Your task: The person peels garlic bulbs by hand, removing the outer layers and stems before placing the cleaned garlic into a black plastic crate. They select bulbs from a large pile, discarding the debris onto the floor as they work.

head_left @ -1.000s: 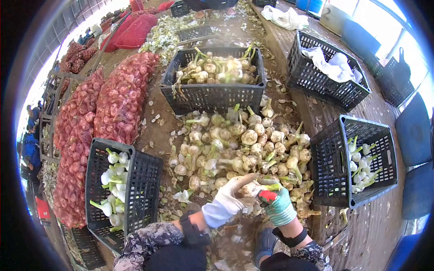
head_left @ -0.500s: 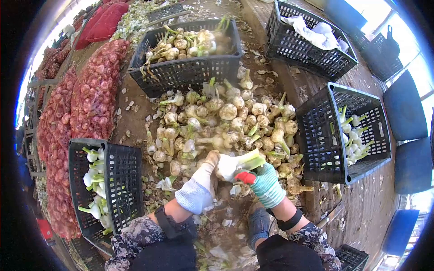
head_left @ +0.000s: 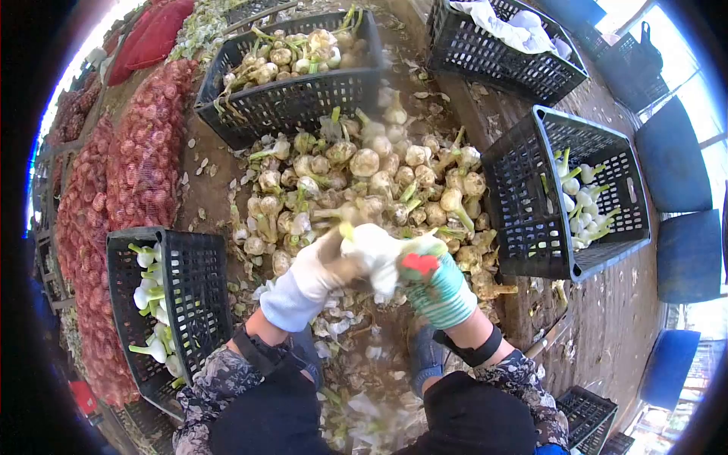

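Observation:
A white garlic bulb point(head_left: 373, 250) is held between my two hands above the dirt floor, blurred by motion, with loose skin hanging below it. My left hand point(head_left: 324, 264), in a white glove soiled at the fingers, closes on its left side. On the right, my right hand point(head_left: 434, 282), in a green-striped glove with red on the thumb, grips the bulb's stalk end. Just beyond both hands spreads a heap of unpeeled, soil-stained garlic point(head_left: 364, 162) with short green stalks.
Cleaned white garlic lies in a left black crate point(head_left: 199, 284) and a right black crate point(head_left: 523, 205). A far black crate point(head_left: 296, 110) holds dirty garlic; another crate point(head_left: 500, 64) carries white cloth. Red mesh sacks point(head_left: 148, 152) line the left. Peeled skins point(head_left: 364, 406) litter the floor.
The bulb has turned: its green stalk, pointing up and right before, is now mostly covered by my right hand. Both hands have shifted slightly, and the whole view has tilted a little.

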{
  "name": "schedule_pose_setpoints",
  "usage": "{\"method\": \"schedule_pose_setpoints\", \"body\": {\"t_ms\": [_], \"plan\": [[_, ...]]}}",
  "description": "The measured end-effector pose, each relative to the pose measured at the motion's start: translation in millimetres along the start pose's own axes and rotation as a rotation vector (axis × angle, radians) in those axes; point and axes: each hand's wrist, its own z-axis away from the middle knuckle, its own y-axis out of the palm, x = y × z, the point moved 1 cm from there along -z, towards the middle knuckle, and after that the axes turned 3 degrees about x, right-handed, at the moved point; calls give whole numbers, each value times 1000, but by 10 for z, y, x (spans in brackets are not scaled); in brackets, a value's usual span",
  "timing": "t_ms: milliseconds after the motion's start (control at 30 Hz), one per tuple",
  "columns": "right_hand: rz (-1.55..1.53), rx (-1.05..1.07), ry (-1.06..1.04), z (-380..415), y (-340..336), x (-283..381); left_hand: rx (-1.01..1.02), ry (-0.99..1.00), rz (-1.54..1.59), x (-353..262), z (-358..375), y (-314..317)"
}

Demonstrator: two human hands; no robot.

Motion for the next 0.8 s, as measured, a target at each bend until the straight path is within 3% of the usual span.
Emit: {"method": "schedule_pose_setpoints", "body": {"t_ms": [33, 67, 100, 167, 233, 300, 367, 400, 433, 500, 567, 600, 633, 700, 733, 800], "plan": [[188, -5, -46, -23, 30, 3, -44, 82, -350, -115, -17, 56], [418, 48, 16, 9, 104, -10, -109, 113, -214, -30, 39, 74], [342, -8, 77, 89, 186, 11, -165, -12, -124, -78, 89, 98], [324, -82, 51, 37, 82, 115, -98, -1, -37, -156, 97, 105], [41, -241, -73, -85, -372, -25, 1, -47, -65, -107, 89, 78], [637, -337, 186, -83, -574, -2, 210, -6, 226, -33, 132, 81], [1251, 267, 446, 66, -795, -684, 86, -85, 274, -135, 127, 123], [1403, 499, 563, 184, -511, -659, 82, -79, 241, -142, 103, 109], [1466, 484, 438, 202, -362, -601, 73, -76, 214, -132, 98, 85], [583, 5, 330, 120, -408, -512, 38, -50, 38, -44, 114, 20], [436, -102, 337, -39, -317, -171, 1, 2, -270, 72, 78, -66], [494, -69, 369, -95, -99, -42, 27, -16, -216, 33, 45, -41], [667, -66, 118, -88, -60, -93, 43, -31, -157, -6, 41, -19], [286, 8, 327, -112, -198, 8, 67, -68, -35, -44, 61, -1], [129, -97, 383, -75, -209, 82, 12, -76, 36, -4, 88, -20], [266, -160, 334, -53, -186, 70, -75, -76, -134, 12, 84, -11]]}}
